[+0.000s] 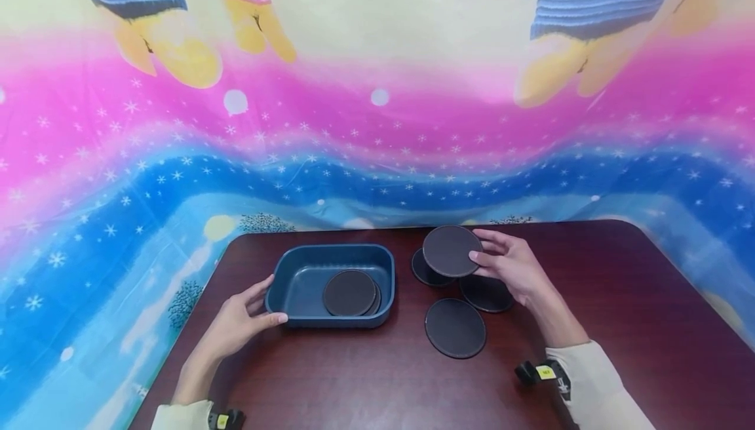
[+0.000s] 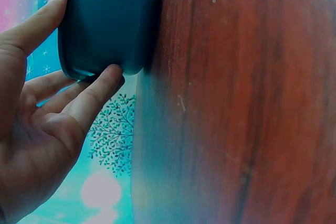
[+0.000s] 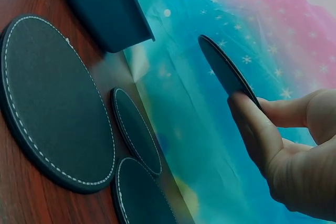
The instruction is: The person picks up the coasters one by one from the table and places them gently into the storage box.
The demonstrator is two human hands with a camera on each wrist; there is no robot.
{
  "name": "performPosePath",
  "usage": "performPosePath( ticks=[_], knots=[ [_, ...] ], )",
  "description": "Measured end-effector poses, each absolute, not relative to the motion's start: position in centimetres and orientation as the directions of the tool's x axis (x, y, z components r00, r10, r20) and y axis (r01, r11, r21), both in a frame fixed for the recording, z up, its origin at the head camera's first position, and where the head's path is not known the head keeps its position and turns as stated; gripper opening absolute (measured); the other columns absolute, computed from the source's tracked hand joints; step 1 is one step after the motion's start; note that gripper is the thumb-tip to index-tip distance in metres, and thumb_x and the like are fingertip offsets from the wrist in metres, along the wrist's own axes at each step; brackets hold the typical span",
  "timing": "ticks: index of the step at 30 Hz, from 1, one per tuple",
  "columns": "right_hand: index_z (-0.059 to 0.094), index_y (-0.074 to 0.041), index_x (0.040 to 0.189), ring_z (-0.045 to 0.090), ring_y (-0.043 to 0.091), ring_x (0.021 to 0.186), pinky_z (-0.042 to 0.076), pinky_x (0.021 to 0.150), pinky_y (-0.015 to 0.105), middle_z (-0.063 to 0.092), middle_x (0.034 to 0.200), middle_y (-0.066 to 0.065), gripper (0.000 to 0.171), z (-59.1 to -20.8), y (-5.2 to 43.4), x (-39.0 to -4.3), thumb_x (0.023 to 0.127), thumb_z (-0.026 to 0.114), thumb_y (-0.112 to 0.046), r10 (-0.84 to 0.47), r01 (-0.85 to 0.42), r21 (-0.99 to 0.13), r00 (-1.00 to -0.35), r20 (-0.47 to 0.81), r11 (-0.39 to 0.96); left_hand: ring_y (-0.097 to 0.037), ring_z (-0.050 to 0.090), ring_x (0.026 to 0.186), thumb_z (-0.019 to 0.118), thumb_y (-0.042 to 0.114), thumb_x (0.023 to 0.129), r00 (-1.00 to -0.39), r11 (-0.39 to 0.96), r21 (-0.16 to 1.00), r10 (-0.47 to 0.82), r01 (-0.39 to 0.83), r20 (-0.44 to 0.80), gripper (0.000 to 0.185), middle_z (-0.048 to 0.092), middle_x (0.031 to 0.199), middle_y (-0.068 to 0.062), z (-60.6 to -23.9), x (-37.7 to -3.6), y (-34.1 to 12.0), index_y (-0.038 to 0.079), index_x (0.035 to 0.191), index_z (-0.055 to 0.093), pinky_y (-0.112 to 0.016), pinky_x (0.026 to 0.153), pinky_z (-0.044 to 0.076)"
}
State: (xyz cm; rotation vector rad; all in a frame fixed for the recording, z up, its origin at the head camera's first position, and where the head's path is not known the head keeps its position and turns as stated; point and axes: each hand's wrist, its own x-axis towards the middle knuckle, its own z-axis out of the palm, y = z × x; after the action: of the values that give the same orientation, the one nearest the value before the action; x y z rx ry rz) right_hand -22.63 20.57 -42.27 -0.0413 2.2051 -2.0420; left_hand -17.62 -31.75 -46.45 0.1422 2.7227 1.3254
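Round dark coaster (image 1: 451, 250), stitched rim, is pinched at its edge by the right hand (image 1: 514, 268), thumb one side, fingers (image 3: 255, 129) the other, lifted off the worktop (image 1: 366, 377) just right of the blue tray (image 1: 283, 284). Left hand (image 1: 236, 320) grips the tray's left corner, thumb on the rim, fingers (image 2: 94, 95) curled under the wall. Two coasters already lie stacked in the tray (image 1: 350, 292); three more lie flat (image 1: 455, 327) right of the tray, below the raised one.

Risk, as a judgement: the grip is thin, edge-only, so the coaster could tip or slip out w/ a quick swing, or clip the tray's near wall.

Room: open worktop betw. tray and loose coasters; tray sits near the worktop's left edge, so a hard push could slide it off.
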Motion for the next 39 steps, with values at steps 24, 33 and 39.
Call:
performPosePath(
  ticks=[24,33,39],
  knots=[
    [0.042,0.002,0.162,0.08,0.01,0.092,0.066,0.083,0.029,0.058,0.146,0.036,0.065,-43.2,17.2,-23.0,0.103,0.069,-0.002,-0.181,0.078,-0.993,-0.979,-0.093,0.085,-0.044,0.056,0.145,0.086,0.033,0.093,-0.991,0.623,0.781,0.124,0.035,-0.055,0.094,0.047,0.166,-0.024,-46.3,-17.5,-31.6,0.008,0.168,0.035,-0.045,0.101,0.062],
    [0.042,0.004,0.161,0.08,0.009,0.091,0.066,0.083,0.029,0.057,0.148,0.038,0.065,-43.1,15.9,-23.3,0.102,0.069,-0.001,-0.199,0.08,-0.994,-0.975,-0.093,0.074,-0.043,0.058,0.143,0.087,0.035,0.093,-0.991,0.633,0.773,0.128,0.051,-0.039,0.093,0.055,0.158,-0.026,-46.4,-17.6,-31.7,0.008,0.167,0.038,-0.045,0.1,0.063],
    [0.042,0.004,0.161,0.08,0.011,0.092,0.067,0.084,0.03,0.057,0.147,0.037,0.065,-43.0,15.2,-23.4,0.102,0.068,0.0,-0.219,0.081,-0.994,-0.971,-0.095,0.072,-0.041,0.061,0.141,0.087,0.034,0.093,-0.992,0.626,0.779,0.123,0.046,-0.04,0.092,0.06,0.153,-0.026,-46.5,-17.7,-31.9,0.01,0.167,0.039,-0.043,0.099,0.063]
  ],
)
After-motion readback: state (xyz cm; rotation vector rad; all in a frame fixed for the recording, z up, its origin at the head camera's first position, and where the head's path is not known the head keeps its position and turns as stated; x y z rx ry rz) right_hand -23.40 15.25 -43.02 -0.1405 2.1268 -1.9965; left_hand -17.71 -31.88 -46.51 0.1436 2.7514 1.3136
